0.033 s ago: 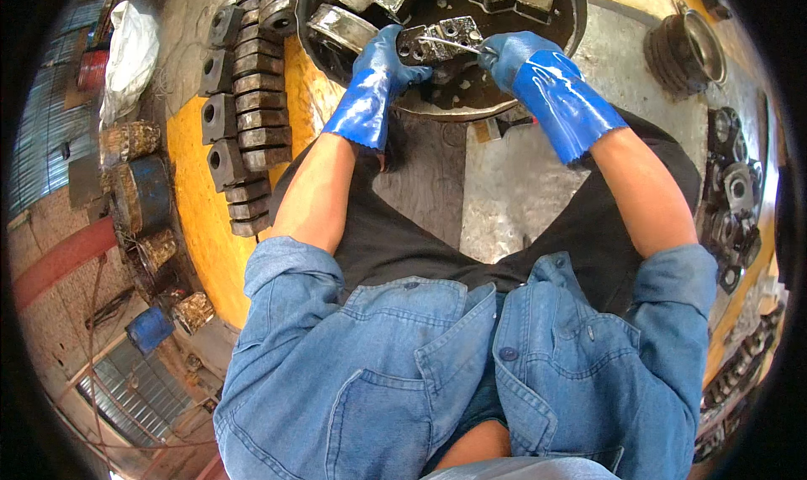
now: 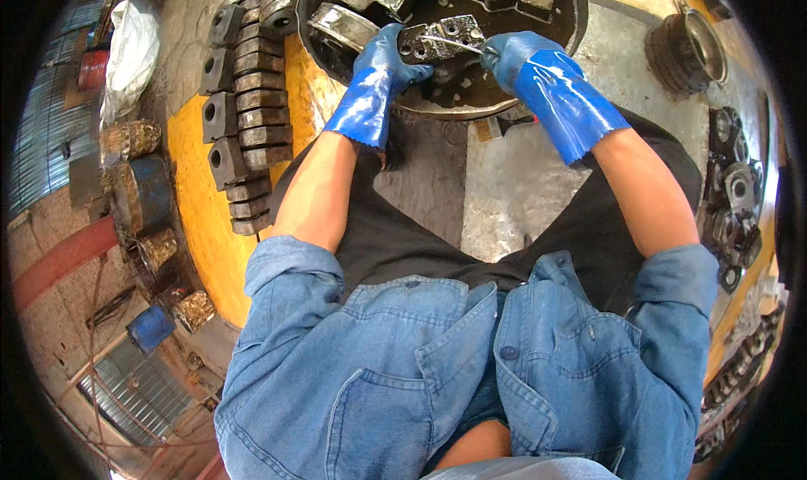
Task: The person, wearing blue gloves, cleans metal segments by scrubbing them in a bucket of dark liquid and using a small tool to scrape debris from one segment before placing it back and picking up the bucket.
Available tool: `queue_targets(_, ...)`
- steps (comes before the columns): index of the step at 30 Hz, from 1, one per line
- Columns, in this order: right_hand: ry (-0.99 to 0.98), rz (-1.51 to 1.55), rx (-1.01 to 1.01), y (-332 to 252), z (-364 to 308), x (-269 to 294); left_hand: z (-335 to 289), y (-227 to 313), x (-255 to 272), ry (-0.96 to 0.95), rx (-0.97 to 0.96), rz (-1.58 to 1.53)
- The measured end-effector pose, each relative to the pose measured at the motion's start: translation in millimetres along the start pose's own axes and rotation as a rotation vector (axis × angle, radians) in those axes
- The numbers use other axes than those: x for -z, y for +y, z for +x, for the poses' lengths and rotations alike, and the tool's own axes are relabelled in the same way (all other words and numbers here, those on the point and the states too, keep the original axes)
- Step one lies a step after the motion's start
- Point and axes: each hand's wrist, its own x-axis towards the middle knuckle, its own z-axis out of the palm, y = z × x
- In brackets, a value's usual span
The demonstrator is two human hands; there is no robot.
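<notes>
Both my hands wear long blue rubber gloves and work over a round dark basin point(image 2: 454, 113). The dirty metal block point(image 2: 461, 29), with several holes in its face, is tilted in the basin. My left hand point(image 2: 387, 66) is closed on the block's left end, thumb stretched along the near side. A thin, light metal rod point(image 2: 450, 42) sticks out of my right hand point(image 2: 514, 58), whose fingers are wrapped round it. The rod lies across the block's holed face, its tip pointing left. Its other end is hidden in the glove.
More metal blocks point(image 2: 343, 28) rest along the basin's far side, above dark liquid. Rows of blocks with holes point(image 2: 262, 102) stand at left on a yellow surface. A stack of metal rings point(image 2: 685, 51) sits at right, and dark metal parts point(image 2: 740, 186) line the right edge.
</notes>
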Motion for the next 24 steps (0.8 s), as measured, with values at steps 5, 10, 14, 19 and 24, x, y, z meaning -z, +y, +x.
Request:
queue_targets(5, -0.158, 0.135, 0.075, 2.3, -3.7, 5.8, 2.8, -6.8, -6.3, 0.02, 0.043, 0.023)
queue_targets(10, -0.001, -0.008, 0.047, -2.3, 3.3, -0.6, 2.6, -5.3, -4.9, 0.023, 0.025, 0.007)
queue_targets(14, -0.026, -0.059, 0.011, 1.8, -1.3, 3.9, -4.0, 9.6, -0.5, 0.027, 0.038, 0.021)
queue_targets(19, -0.097, 0.052, 0.037, -14.6, -16.1, 11.5, -10.2, 14.6, 1.9, 0.038, 0.07, 0.078)
queue_targets(24, -0.004, 0.066, 0.038, -2.7, 2.6, 0.7, -3.0, -5.1, -6.5, 0.075, 0.053, 0.024)
